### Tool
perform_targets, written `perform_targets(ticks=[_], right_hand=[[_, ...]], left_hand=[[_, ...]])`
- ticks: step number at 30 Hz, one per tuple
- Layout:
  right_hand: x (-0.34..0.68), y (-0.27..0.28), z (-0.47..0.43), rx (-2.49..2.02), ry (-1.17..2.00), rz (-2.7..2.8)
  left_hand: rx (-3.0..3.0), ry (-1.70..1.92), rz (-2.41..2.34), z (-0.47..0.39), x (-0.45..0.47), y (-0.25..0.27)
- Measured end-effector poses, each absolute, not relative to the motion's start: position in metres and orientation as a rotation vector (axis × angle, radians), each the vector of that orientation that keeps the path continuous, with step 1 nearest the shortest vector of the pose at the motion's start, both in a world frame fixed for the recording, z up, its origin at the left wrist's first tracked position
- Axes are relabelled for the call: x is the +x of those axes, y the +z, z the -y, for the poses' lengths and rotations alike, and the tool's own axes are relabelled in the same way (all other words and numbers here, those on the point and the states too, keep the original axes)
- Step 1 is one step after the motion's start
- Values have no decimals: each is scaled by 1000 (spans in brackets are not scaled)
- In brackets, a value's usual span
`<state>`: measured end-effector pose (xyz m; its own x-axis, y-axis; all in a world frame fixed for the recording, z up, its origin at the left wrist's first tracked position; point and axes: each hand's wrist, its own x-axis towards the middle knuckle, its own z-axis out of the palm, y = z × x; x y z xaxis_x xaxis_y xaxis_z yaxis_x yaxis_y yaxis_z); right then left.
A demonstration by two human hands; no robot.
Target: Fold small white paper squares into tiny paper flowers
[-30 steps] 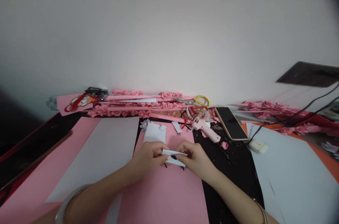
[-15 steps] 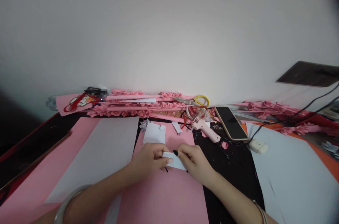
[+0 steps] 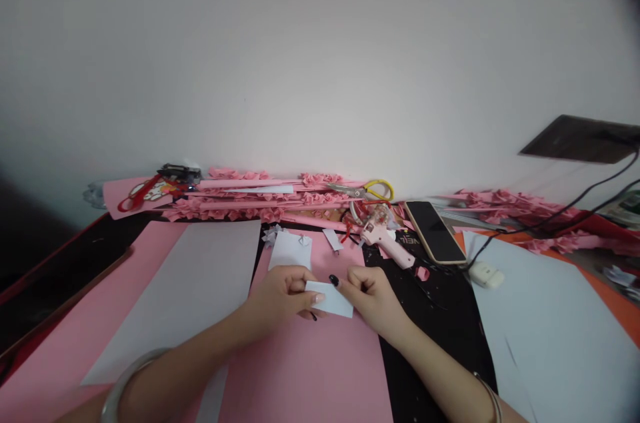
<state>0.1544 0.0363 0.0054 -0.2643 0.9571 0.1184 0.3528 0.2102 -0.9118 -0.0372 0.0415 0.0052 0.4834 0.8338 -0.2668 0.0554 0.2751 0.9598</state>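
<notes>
Between my hands is a small white piece of folded paper (image 3: 334,300), held a little above a pink sheet (image 3: 305,370). My left hand (image 3: 283,293) pinches its left end, thumb on the front and fingers behind. At the upper right edge, my right hand (image 3: 375,300) has its thumb against the paper and its other fingers curled in; the fingertips behind it are hidden. Just beyond my left hand lies a stack of white square paper (image 3: 290,250) with a small folded piece on top. A small white paper strip (image 3: 333,240) lies farther back.
A pink glue gun (image 3: 387,243), yellow-handled scissors (image 3: 375,190), a phone (image 3: 435,232) and a white earbud case (image 3: 486,274) lie behind and to the right. Pink paper flower stems (image 3: 240,203) line the wall. Large white sheets (image 3: 195,290) flank both sides. A black cable (image 3: 540,230) crosses at right.
The right thumb has moved slightly up and right along the folded paper's edge, and more of the paper's face shows. My left hand keeps its pinch.
</notes>
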Motion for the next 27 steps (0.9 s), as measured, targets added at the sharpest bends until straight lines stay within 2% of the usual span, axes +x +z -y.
perform_targets(ticks=[6, 11, 27], right_hand=[[159, 7, -41, -1213, 992, 1582], [150, 8, -35, -1184, 1436, 1531], [148, 7, -27, -1177, 1215, 1794]], left_hand=[[1156, 713, -945, -42, -39, 5], [1189, 724, -963, -42, -38, 7], [1709, 753, -1082, -43, -42, 7]])
